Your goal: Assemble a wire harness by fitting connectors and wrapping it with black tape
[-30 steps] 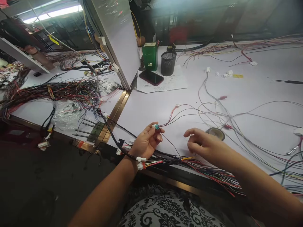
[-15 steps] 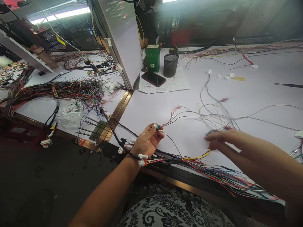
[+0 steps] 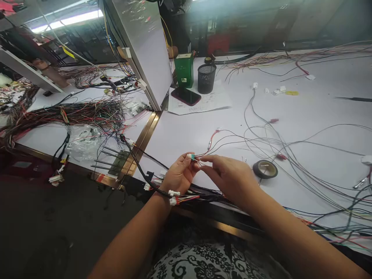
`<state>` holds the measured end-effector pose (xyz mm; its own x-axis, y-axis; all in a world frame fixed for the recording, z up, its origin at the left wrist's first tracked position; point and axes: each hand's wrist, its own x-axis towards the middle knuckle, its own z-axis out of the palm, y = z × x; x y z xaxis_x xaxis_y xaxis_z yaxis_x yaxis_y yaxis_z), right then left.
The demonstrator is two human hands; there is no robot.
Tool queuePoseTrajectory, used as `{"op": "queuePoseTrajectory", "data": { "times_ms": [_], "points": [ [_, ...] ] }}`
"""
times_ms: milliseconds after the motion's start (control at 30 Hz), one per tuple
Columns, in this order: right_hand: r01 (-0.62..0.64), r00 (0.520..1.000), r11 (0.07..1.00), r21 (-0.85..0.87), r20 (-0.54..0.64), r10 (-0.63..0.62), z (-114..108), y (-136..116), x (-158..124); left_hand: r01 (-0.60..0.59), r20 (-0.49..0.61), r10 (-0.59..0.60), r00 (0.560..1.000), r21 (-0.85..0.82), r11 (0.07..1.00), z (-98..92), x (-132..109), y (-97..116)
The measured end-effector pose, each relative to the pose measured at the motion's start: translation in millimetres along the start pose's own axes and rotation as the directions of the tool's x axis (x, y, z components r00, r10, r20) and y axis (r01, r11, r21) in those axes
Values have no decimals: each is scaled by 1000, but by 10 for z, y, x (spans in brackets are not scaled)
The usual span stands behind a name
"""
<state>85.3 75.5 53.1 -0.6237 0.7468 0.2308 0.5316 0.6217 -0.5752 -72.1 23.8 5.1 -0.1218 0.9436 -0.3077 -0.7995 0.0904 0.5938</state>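
My left hand (image 3: 181, 170) pinches a small white and green wire connector (image 3: 192, 157) between thumb and fingers, a little above the table. Thin wires (image 3: 213, 149) run from the connector to the right across the white tabletop. Beside it my right hand (image 3: 229, 172) is closed in a pinch on a thin wire at the connector's right side; the fingertips partly hide the wire's end. Under my forearms lies a black-wrapped wire harness (image 3: 207, 197) with white plugs (image 3: 173, 197) at its left end.
A roll of black tape (image 3: 265, 169) lies right of my right hand. Behind are a phone (image 3: 186, 96) on papers, a black mesh cup (image 3: 206, 79) and a green box (image 3: 184, 70). At left, a metal peg fixture (image 3: 119, 162) stands near the table edge beside a bundle of wires (image 3: 87, 112).
My right hand has moved left from beside the tape roll to the connector and now pinches a wire there. The tape roll is uncovered. My left hand has stayed on the connector.
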Motion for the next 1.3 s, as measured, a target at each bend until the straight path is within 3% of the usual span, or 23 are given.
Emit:
{"op": "queuePoseTrajectory", "data": {
  "times_ms": [300,500,867,1200,1300],
  "points": [
    [-56,998,998,-40,5,56,7,141,-49,29,17,-29,999,-13,999,0,-1,2],
    [14,1000,990,-139,-15,-16,90,144,-6,7,12,-7,1000,53,999,-4,-1,-11],
    [32,991,969,-244,-118,-62,201,112,46,-5,20,2,1000,105,994,14,-14,-21],
    [61,992,965,-256,-94,-88,318,121,49,-21,-16,23,1000,160,987,-19,21,-83],
    [49,995,981,-187,-77,-64,288,113,38,-14,8,13,1000,157,987,-20,16,-73]
  ]
}}
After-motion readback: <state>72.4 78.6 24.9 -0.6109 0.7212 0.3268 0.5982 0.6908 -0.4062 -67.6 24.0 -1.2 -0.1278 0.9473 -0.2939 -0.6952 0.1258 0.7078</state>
